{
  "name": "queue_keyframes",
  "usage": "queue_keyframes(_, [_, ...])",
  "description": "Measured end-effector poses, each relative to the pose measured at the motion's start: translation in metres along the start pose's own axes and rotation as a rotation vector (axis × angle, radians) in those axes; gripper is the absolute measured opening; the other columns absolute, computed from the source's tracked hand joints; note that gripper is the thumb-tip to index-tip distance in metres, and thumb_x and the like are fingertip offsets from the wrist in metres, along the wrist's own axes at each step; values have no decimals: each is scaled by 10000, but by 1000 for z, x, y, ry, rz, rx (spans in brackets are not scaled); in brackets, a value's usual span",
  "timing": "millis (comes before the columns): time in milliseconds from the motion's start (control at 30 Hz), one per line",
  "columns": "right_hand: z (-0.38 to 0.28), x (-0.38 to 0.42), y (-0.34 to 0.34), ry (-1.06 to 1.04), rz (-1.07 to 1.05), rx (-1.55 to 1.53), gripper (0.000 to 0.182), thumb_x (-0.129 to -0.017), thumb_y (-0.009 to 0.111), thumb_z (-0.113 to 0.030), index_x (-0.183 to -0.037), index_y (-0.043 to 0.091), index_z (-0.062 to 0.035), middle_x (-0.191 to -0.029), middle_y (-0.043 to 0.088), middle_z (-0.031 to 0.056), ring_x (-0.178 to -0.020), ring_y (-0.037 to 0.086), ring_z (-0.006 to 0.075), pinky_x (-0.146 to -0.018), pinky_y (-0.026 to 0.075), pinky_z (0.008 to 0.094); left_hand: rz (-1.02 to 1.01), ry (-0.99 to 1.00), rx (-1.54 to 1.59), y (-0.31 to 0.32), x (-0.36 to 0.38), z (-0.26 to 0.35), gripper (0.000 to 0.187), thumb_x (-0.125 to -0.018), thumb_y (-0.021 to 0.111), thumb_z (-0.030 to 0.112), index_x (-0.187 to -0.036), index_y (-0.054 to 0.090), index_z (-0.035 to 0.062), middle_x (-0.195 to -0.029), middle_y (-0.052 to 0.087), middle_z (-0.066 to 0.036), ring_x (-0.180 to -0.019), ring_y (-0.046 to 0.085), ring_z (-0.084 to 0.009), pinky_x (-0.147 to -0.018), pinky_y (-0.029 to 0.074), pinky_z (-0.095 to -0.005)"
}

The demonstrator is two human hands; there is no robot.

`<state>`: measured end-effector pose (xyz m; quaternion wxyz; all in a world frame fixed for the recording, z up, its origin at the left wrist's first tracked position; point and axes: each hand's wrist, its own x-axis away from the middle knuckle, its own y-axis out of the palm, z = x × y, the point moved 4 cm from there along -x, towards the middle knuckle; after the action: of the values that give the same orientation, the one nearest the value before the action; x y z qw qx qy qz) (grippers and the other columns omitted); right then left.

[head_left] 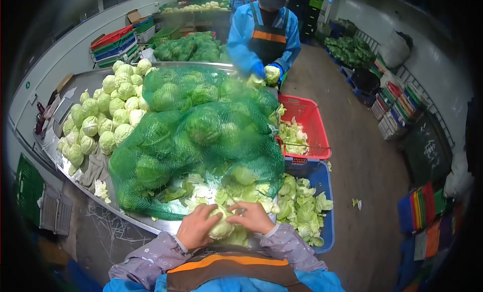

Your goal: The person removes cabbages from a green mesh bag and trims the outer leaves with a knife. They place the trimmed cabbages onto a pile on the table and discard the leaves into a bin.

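Nearest the camera, a cabbage head (223, 226) sits at the near edge of the worktop (95, 78), gripped from both sides: the left hand (197, 227) cups its left flank with fingers curled over the top, and the right hand (253, 217) presses its upper right side with fingers closed on the leaves. Largest item on the steel worktop is the green net sack (201, 136) of cabbages, which fills the middle and right of the surface and reaches almost to the near edge, leaving only a narrow strip of loose trimmed leaves (211, 194) between it and the held head. Left of the sack lies a pile of peeled cabbages (108, 108), extending to the worktop's left rim. Beside the right edge of the worktop stand a blue crate (324, 184) holding cut leaves and, behind it, a red crate (314, 121), touching each other. Open floor (367, 161) runs along the right of these crates up to stacked coloured crates (397, 105) at the wall. At the far end a co-worker in a blue jacket holds another cabbage (272, 73) in gloved hands.
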<state>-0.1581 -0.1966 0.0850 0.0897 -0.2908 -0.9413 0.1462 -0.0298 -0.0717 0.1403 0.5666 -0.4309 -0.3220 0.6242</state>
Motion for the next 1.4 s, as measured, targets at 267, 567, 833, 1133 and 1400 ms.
queue_keyframes(267, [21, 5, -15, 214, 189, -466, 133, -746, 735, -130, -761, 653, -26, -605, 594, 14, -455, 499, 73, -414, 386, 231, 46, 124, -44, 2, 7, -11, 694, -513, 702, 38, -1178, 515, 103, -1242, 486, -143, -1121, 476, -379, -789, 511, -414])
queue_keyframes(567, [27, 8, -25, 306, 396, -644, 80, -738, 670, -10, -728, 598, 22, -555, 547, 32, -390, 462, 84, -358, 355, 229, 387, -144, 434, 20, 16, -27, 765, -498, 848, 109, -1154, 462, 39, -1247, 462, -194, -1130, 486, -352, -930, 435, -395])
queue_keyframes(833, [68, 34, -24, 302, 294, -88, 37, -694, 662, -39, -667, 644, -19, -586, 602, 36, -488, 549, 94, -469, 431, 243, 435, -625, 1780, 31, 26, -60, 637, -754, 725, 109, -1263, 347, 47, -1250, 462, -138, -1139, 506, -267, -972, 436, -434])
queue_keyframes(1133, [-21, 12, -18, 59, 15, -716, 660, -751, 673, -18, -1352, 401, -32, -1004, 630, 80, -448, 475, 40, -404, 376, 192, -59, -662, 2524, 39, 14, -27, 851, -827, 245, 757, -1370, 347, 111, -1244, 514, -180, -961, 612, -345, -594, 576, -351])
queue_keyframes(1400, [7, -24, 39, 331, -70, -648, 365, -833, 617, -86, -1171, 509, 1, -760, 630, 110, -363, 414, 75, -324, 345, 232, 225, -725, 2361, 30, 40, -65, 861, -798, 265, 786, -1321, 421, 121, -1151, 574, -169, -795, 654, -328, -580, 583, -379])
